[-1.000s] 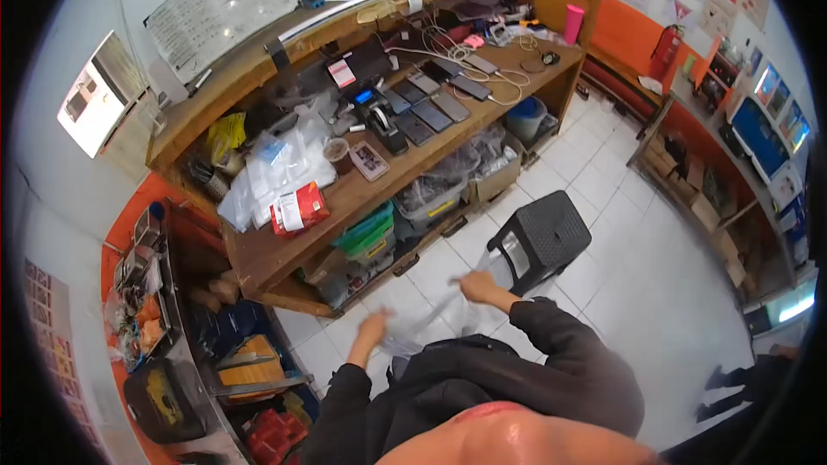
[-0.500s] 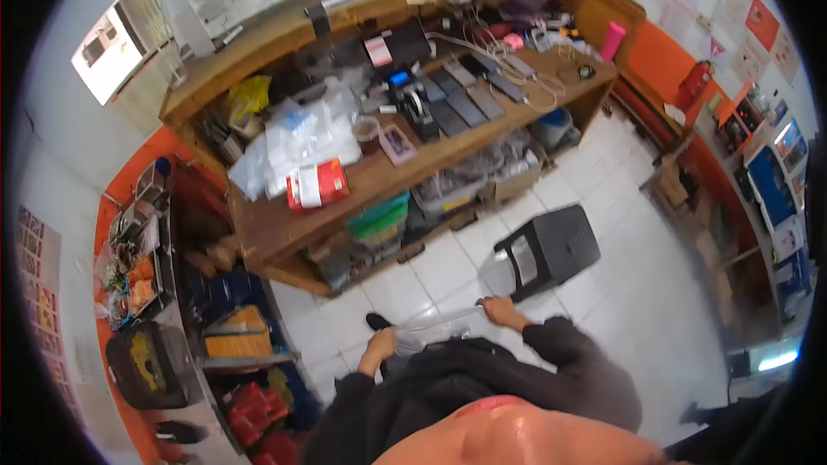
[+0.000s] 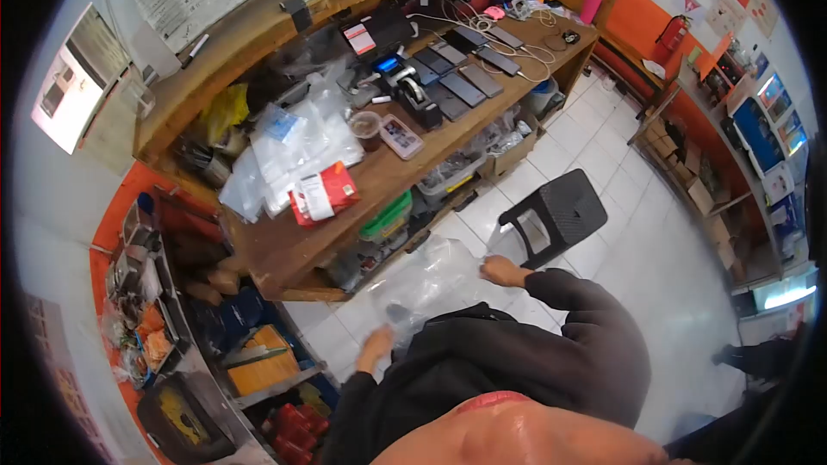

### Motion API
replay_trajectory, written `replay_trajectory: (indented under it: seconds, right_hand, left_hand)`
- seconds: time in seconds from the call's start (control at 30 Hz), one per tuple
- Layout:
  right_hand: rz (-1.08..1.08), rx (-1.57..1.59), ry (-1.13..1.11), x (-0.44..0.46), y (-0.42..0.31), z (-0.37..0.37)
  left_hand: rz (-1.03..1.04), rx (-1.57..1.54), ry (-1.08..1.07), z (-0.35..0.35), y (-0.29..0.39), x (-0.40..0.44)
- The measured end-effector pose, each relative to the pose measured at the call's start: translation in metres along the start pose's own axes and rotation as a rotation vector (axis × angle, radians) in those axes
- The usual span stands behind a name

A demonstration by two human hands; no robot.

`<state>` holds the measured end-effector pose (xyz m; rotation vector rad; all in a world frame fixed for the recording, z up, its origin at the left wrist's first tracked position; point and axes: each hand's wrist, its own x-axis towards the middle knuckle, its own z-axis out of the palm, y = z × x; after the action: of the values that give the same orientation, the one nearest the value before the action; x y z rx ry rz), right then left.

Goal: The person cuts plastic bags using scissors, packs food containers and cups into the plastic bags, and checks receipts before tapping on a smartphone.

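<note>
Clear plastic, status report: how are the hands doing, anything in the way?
Right hand: grip closed on edge of clear plastic. Left hand: blurred, grip unclear. Plastic spread in front of body. Dark stool near right hand.

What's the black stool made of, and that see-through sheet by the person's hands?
The stool looks like hard plastic with a dull finish: its top has a bumpy, molded-looking pattern. The see-through sheet is probably thin, shiny plastic, because it's crinkly and catches the light.
</note>
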<state>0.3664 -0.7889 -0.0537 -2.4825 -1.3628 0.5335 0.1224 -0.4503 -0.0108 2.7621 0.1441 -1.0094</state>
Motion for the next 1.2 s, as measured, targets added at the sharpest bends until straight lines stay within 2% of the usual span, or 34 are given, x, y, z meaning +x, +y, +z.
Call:
replay_trajectory:
  seconds: [0.03, 0.07, 0.1, 0.13, 0.17, 0.2, 0.27, 0.33, 0.37, 0.4, 0.43, 0.47, 0.5, 0.53, 0.57, 0.6, 0.63, 0.67, 0.7, 0.73, 0.77, 0.8, 0.83, 0.87, 0.9, 0.93, 0.97, 1.0, 1.03, 1.1, 1.13, 1.17, 1.2]
  right_hand:
    - [0.062, 0.018, 0.148, 0.003, 0.000, 0.015]
    - [0.237, 0.048, 0.275, 0.009, -0.017, 0.006]
    - [0.404, 0.099, 0.409, 0.016, -0.041, -0.011]
    - [0.461, 0.337, 0.407, 0.028, -0.059, -0.027]
    - [0.454, 0.635, 0.306, 0.043, -0.072, -0.042]
    - [0.445, 0.973, 0.154, 0.056, -0.086, -0.051]
    - [0.400, 1.529, -0.254, 0.082, -0.103, -0.060]
    - [0.281, 1.685, -0.687, 0.111, -0.108, -0.077]
    - [0.196, 1.606, -0.856, 0.127, -0.110, -0.088]
    - [0.087, 1.438, -0.928, 0.145, -0.114, -0.105]
    - [-0.062, 1.098, -0.807, 0.159, -0.131, -0.145]
    - [-0.163, 0.967, -0.612, 0.174, -0.125, -0.153]
    - [-0.158, 1.080, -0.355, 0.186, -0.119, -0.158]
    - [-0.134, 1.618, -0.147, 0.197, -0.120, -0.163]
    - [-0.016, 2.117, -0.039, 0.204, -0.125, -0.181]
    - [-0.170, 2.394, -0.162, 0.211, -0.119, -0.172]
    - [-0.143, 2.404, -0.214, 0.213, -0.122, -0.167]
    - [0.035, 2.396, -0.314, 0.210, -0.128, -0.161]
    - [0.208, 2.372, -0.408, 0.208, -0.138, -0.159]
    - [0.344, 2.145, -0.356, 0.202, -0.157, -0.175]
    - [0.357, 2.141, -0.386, 0.202, -0.162, -0.178]
    - [0.160, 1.861, -0.698, 0.201, -0.163, -0.180]
    - [-0.034, 1.551, -0.970, 0.202, -0.164, -0.183]
    - [-0.024, 1.551, -0.997, 0.208, -0.163, -0.192]
    - [-0.165, 1.347, -0.903, 0.222, -0.161, -0.205]
    - [-0.305, 1.142, -0.799, 0.234, -0.159, -0.212]
    - [-0.181, 1.628, -0.419, 0.233, -0.157, -0.209]
    - [0.023, 2.059, -0.247, 0.249, -0.167, -0.231]
    - [-0.108, 2.338, -0.317, 0.273, -0.147, -0.220]
    - [0.405, 2.012, -0.190, 0.300, -0.132, -0.193]
    - [0.417, 2.012, -0.211, 0.313, -0.132, -0.193]
    - [0.322, 1.541, -0.211, 0.327, -0.137, -0.191]
    - [0.215, 1.072, -0.207, 0.338, -0.146, -0.188]
  left_hand:
    - [-0.008, -0.203, 0.160, 0.015, 0.004, -0.004]
    - [0.000, -0.412, 0.336, 0.018, 0.001, 0.005]
    - [-0.013, -0.424, 0.477, 0.026, -0.010, 0.006]
    - [-0.029, -0.690, 0.392, 0.021, -0.021, 0.000]
    - [-0.047, -0.955, 0.304, 0.005, -0.031, -0.002]
    - [0.110, -1.258, 0.220, -0.001, -0.046, 0.000]
    - [0.301, -1.845, 0.075, -0.093, -0.045, -0.037]
    - [0.041, -2.765, 0.485, -0.094, -0.104, -0.038]
    - [0.444, -2.783, 0.233, -0.121, -0.124, -0.049]
    - [0.227, -2.723, 0.417, -0.141, -0.123, -0.054]
    - [-0.006, -2.629, 0.570, -0.160, -0.123, -0.060]
    - [0.308, -2.624, 0.165, -0.163, -0.134, -0.063]
    - [0.600, -2.472, -0.217, -0.165, -0.144, -0.066]
    - [0.683, -2.168, -0.272, -0.175, -0.144, -0.070]
    - [0.596, -1.876, -0.190, -0.188, -0.141, -0.076]
    - [0.507, -1.657, -0.116, -0.193, -0.140, -0.078]
    - [0.429, -1.529, -0.037, -0.196, -0.140, -0.079]
    - [0.356, -1.459, 0.037, -0.197, -0.146, -0.080]
    - [0.278, -1.485, 0.124, -0.197, -0.156, -0.078]
    - [0.215, -1.626, 0.220, -0.195, -0.172, -0.078]
    - [0.222, -1.857, 0.303, -0.188, -0.187, -0.077]
    - [0.491, -2.281, 0.252, -0.187, -0.199, -0.076]
    - [0.785, -2.683, 0.084, -0.188, -0.209, -0.076]
    - [0.189, -2.717, 0.519, -0.185, -0.206, -0.068]
    - [-0.484, -2.521, 0.811, -0.224, -0.179, -0.071]
    - [-0.203, -2.413, 0.514, -0.194, -0.208, -0.059]
    - [-0.017, -2.339, 0.263, -0.192, -0.220, -0.056]
    - [0.194, -2.199, 0.028, -0.190, -0.232, -0.054]
    - [0.404, -2.026, -0.152, -0.188, -0.245, -0.052]
    - [0.636, -2.519, 0.461, -0.174, -0.227, -0.033]
    - [0.346, -2.734, 0.807, -0.208, -0.207, -0.032]
    - [0.012, -2.800, 1.203, -0.242, -0.188, -0.030]
    - [0.181, -2.668, 1.121, -0.231, -0.193, -0.021]
